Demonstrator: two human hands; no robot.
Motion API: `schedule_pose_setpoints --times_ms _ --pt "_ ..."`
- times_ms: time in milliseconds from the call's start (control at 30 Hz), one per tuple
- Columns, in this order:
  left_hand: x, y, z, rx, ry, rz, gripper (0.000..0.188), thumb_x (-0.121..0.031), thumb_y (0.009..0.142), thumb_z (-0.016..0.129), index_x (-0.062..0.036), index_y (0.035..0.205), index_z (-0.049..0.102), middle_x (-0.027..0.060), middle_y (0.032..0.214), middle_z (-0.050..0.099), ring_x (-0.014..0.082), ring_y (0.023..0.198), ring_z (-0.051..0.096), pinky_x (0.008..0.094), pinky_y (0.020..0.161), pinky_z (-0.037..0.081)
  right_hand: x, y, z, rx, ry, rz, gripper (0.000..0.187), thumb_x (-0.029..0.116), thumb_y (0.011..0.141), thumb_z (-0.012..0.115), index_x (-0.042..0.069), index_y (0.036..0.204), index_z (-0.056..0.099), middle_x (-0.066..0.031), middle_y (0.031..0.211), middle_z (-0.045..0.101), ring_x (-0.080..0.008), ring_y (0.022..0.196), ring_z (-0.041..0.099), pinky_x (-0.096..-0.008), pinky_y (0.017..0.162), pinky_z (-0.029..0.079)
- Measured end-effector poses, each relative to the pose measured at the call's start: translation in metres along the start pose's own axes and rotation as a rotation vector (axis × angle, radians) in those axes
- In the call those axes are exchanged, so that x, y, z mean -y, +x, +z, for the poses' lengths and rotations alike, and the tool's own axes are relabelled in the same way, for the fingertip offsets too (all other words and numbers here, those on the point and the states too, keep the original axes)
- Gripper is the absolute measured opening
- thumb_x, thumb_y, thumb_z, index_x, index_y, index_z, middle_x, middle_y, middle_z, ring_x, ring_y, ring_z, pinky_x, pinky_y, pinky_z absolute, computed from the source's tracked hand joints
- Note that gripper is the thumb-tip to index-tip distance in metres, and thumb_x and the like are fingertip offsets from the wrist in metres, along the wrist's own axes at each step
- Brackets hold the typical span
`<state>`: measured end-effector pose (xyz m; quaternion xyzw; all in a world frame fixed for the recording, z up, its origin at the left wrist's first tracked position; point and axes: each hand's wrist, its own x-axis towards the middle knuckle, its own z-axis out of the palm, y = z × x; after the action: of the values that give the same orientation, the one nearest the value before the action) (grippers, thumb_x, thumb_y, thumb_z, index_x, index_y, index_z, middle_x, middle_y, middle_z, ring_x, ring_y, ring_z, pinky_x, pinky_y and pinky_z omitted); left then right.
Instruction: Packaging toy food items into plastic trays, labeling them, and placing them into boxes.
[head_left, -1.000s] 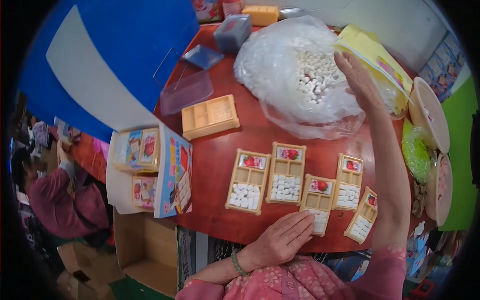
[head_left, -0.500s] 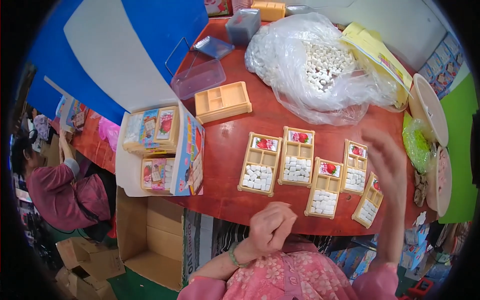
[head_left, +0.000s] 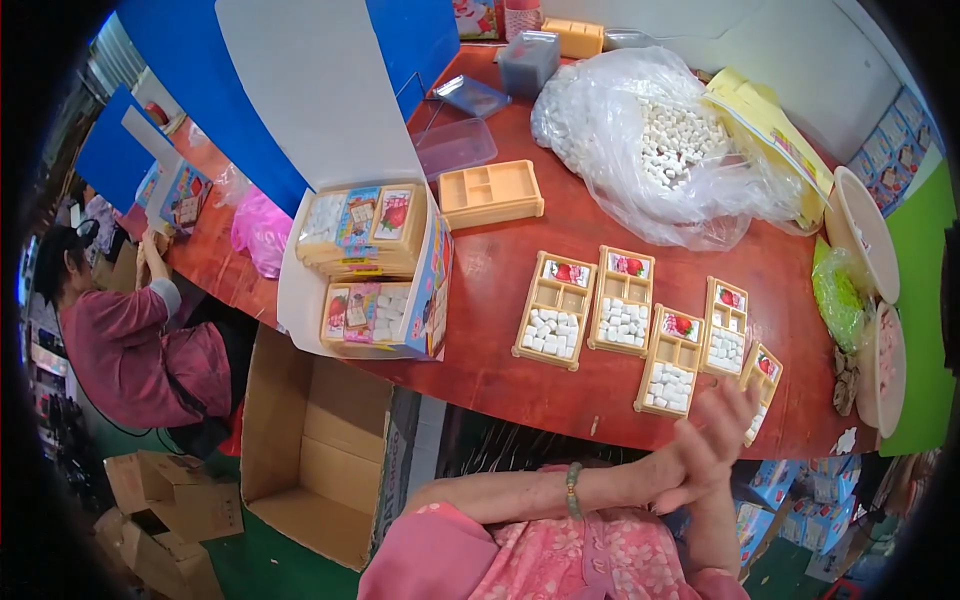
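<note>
My left hand (head_left: 655,478), at the end of a forearm with a beaded bracelet (head_left: 573,490), meets my right hand (head_left: 715,430) in front of the table's near edge. They overlap, and the left fingers are hidden. Blurred fingers of the right hand spread apart, with nothing visible in them. Just beyond stand several small tan compartment trays: the nearest (head_left: 762,372) is partly covered by the right hand, another (head_left: 668,350) lies to its left. Each has a strawberry-printed packet (head_left: 681,325) at its far end and small white marshmallow-like pieces (head_left: 668,386) at its near end.
An open display box (head_left: 432,300) holding packed trays stands left on the red table (head_left: 480,360). Behind are stacked empty trays (head_left: 490,192) and a plastic bag (head_left: 590,120) of white pieces. Round bowls (head_left: 862,235) line the right edge. A co-worker (head_left: 140,340) sits far left.
My right hand has come down and toward me from over the right-hand trays. My left hand has moved right to meet it. The whole view has shifted, with the table things now further right.
</note>
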<state>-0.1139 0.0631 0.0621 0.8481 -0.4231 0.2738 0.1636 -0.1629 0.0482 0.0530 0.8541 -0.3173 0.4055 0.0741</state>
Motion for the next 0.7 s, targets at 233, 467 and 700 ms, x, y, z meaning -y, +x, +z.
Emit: schedule_pose_setpoints --times_ms 233,467,700 --pt "0.085 0.033 0.045 1.898 -2.136 0.9 0.027 -0.016 0.096 0.056 -0.0003 0.117 0.058 0.0172 0.124 0.053 0.0223 0.123 0.05 0.039 0.107 0.036 -0.047 -0.008 -0.025 -0.228 -0.183 0.66 0.035 0.026 0.098 0.052 0.002 0.121 0.062 -0.0173 0.134 0.054 -0.0343 0.129 0.048 -0.0436 0.108 0.035" --pt "0.122 0.07 0.061 1.177 -2.052 1.224 0.037 -0.036 0.095 0.061 -0.0009 0.084 0.064 0.0132 0.102 0.07 0.0319 0.106 0.064 0.0584 0.107 0.033 -0.052 -0.021 -0.038 -0.197 -0.147 0.756 0.013 0.005 0.095 0.058 -0.004 0.089 0.065 -0.0142 0.125 0.06 -0.0254 0.124 0.051 -0.0354 0.104 0.038" --pt "0.229 0.099 0.091 0.04 -1.398 0.566 0.046 -0.039 0.086 0.069 0.0007 0.106 0.059 0.0214 0.123 0.057 0.0351 0.109 0.057 0.0501 0.097 0.044 -0.026 0.0 -0.007 -0.145 0.276 0.92 0.015 0.01 0.093 0.061 -0.002 0.102 0.064 -0.0112 0.118 0.063 -0.0195 0.111 0.058 -0.0319 0.098 0.042"
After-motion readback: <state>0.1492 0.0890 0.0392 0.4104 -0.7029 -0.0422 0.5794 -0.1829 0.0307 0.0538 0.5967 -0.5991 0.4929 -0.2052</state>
